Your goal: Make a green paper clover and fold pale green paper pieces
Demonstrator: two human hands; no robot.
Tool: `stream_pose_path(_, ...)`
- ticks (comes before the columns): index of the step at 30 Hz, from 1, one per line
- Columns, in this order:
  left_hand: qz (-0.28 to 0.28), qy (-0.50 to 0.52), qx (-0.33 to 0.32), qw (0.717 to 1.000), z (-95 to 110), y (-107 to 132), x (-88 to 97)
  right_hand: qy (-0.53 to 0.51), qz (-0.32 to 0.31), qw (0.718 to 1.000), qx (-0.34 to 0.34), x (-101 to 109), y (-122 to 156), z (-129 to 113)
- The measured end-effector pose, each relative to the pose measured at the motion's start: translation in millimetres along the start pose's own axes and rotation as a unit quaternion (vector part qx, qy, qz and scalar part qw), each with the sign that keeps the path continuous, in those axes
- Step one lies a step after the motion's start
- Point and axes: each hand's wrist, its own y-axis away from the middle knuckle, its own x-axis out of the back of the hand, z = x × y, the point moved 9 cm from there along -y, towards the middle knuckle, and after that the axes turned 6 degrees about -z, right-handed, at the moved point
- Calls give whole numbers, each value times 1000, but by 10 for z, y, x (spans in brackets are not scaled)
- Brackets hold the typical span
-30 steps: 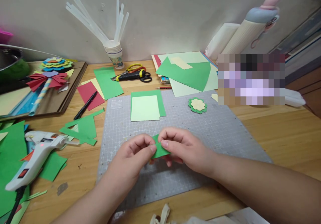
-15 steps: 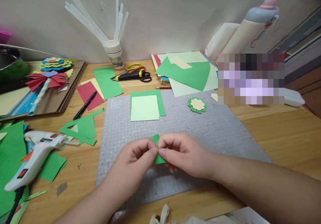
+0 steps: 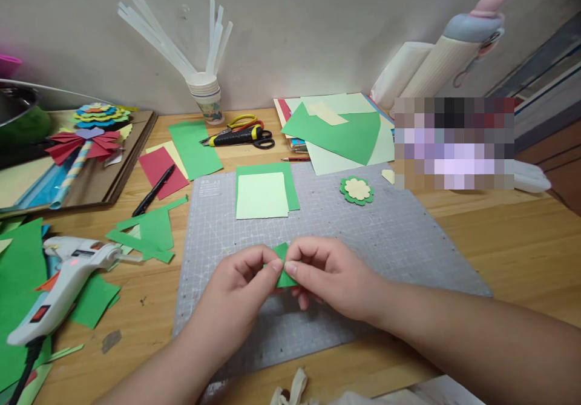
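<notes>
A small piece of green paper (image 3: pixel 285 279) is pinched between both hands above the grey cutting mat (image 3: pixel 363 241); most of it is hidden by fingers. My left hand (image 3: pixel 247 281) grips its left side with thumb and forefinger. On the right side, my right hand (image 3: pixel 329 275) pinches it the same way, the two thumb tips almost meeting. Beyond them on the mat lie a pale green square sheet (image 3: pixel 262 196) over a darker green sheet (image 3: pixel 293 190). To the right is a scalloped paper flower (image 3: pixel 357 190), cream on green.
Left of the mat lie a white glue gun (image 3: pixel 68 284), green paper scraps (image 3: pixel 154 235) and a black pen (image 3: pixel 154 190). Scissors (image 3: pixel 263 138), a paper cup (image 3: pixel 209 102) with white sticks and a stack of coloured paper (image 3: pixel 345 132) are at the back. A bottle (image 3: pixel 454 54) leans at right.
Both hands have risen slightly with the green paper, and the fingers have shifted a little on it. Other things stay where they were.
</notes>
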Motion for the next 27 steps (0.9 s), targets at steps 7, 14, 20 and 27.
stream_pose_path(7, 60, 18, -9, 998, -22, 2, 166, -28, 56, 998, 17, 157, -9, -23)
stream_pose_path(14, 74, 15, -32, 997, -9, 19, 164, -27, 71, 996, 39, 149, 4, -60)
stream_pose_path(20, 154, 22, -42, 987, -14, 48, 351, -37, 131, 989, 60, 286, 27, -104)
stream_pose_path(27, 133, 41, 3, 990, -19, 19, 335, 0, 91, 996, 19, 214, -15, -48)
